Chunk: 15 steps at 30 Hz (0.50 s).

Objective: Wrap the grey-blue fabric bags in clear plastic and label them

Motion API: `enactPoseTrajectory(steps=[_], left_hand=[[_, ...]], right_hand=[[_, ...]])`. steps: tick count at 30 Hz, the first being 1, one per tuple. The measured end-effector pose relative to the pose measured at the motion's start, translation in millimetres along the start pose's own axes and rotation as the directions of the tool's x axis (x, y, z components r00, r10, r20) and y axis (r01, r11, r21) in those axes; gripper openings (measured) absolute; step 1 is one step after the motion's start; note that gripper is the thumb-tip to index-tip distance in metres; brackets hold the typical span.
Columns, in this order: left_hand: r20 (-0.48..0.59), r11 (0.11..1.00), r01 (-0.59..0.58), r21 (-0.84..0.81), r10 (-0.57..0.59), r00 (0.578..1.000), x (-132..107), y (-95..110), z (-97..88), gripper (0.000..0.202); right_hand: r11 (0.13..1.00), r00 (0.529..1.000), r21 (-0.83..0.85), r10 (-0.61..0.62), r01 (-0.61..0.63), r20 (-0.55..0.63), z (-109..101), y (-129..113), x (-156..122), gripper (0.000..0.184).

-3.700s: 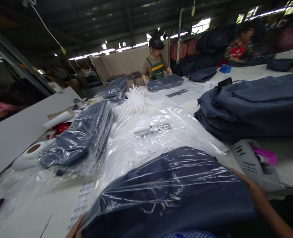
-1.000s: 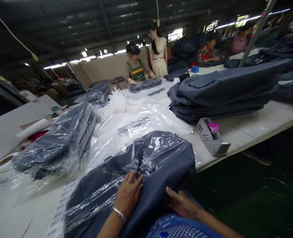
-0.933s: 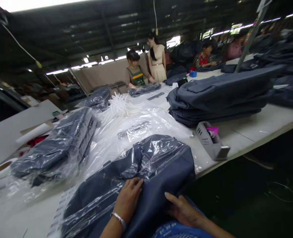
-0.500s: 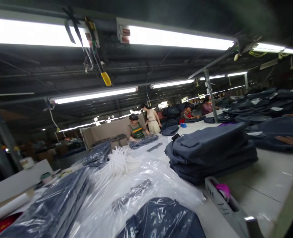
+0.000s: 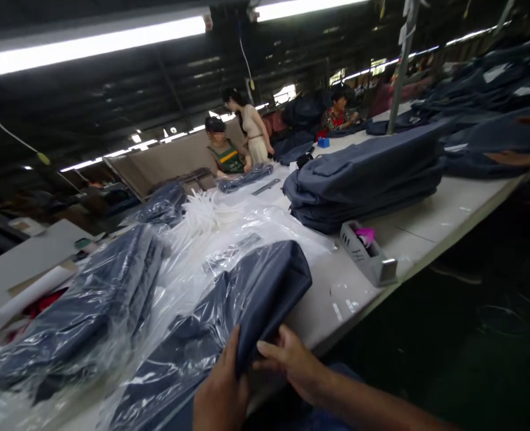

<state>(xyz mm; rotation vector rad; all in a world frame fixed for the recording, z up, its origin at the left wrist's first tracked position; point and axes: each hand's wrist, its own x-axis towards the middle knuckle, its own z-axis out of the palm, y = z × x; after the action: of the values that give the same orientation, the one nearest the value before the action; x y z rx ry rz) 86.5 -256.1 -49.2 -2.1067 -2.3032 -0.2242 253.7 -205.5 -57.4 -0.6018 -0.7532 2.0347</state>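
A dark blue backpack in a clear plastic bag [image 5: 247, 287] lies at the near edge of the table, its right end uncovered or only thinly wrapped. My left hand [image 5: 222, 386] is closed on its near side, the index finger stretched along the fabric. My right hand [image 5: 294, 362] is at the lower right edge of the same backpack, fingers bent and apart; whether they touch it I cannot tell. To the left lie more wrapped backpacks [image 5: 94, 287]. Behind, clear plastic bags [image 5: 269, 224] are spread out beside a bunch of white strips [image 5: 204, 212].
A stack of unwrapped backpacks [image 5: 364, 173] stands on the white table [image 5: 422, 215]. A grey plastic basket [image 5: 368, 257] holds something pink near the edge. A co-worker's hand [image 5: 511, 158] rests on fabric at right. Other people work further back, near a metal post [image 5: 402, 72].
The view has tilted downward. Both my hands have come into sight at the wrapped backpack, whose right end now stands higher and shows more.
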Motion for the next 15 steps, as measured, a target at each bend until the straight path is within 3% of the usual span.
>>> enactPoseTrajectory(steps=[3, 5, 10, 15], left_hand=[[0.046, 0.994, 0.063, 0.089, -0.067, 0.997, 29, -10, -38.0, 0.062], [0.056, 0.989, 0.051, 0.139, -0.060, 0.997, 50, -19, -60.4, 0.054], [-0.017, 0.972, 0.092, 0.216, -0.090, 0.996, 91, -46, -102.4, 0.051], [-0.075, 0.969, 0.134, 0.206, -0.120, 0.990, 108, -59, -121.4, 0.054]], right_hand=[[0.997, 0.992, -0.083, 0.002, 0.009, 0.124, -9, -4, 25, 0.055], [0.982, 0.992, -0.185, -0.023, 0.046, 0.125, -26, 0, 41, 0.053], [0.940, 0.990, -0.325, -0.127, 0.103, -0.055, -70, 13, 77, 0.040], [0.916, 0.961, -0.387, -0.194, 0.105, -0.198, -76, 8, 140, 0.032]])
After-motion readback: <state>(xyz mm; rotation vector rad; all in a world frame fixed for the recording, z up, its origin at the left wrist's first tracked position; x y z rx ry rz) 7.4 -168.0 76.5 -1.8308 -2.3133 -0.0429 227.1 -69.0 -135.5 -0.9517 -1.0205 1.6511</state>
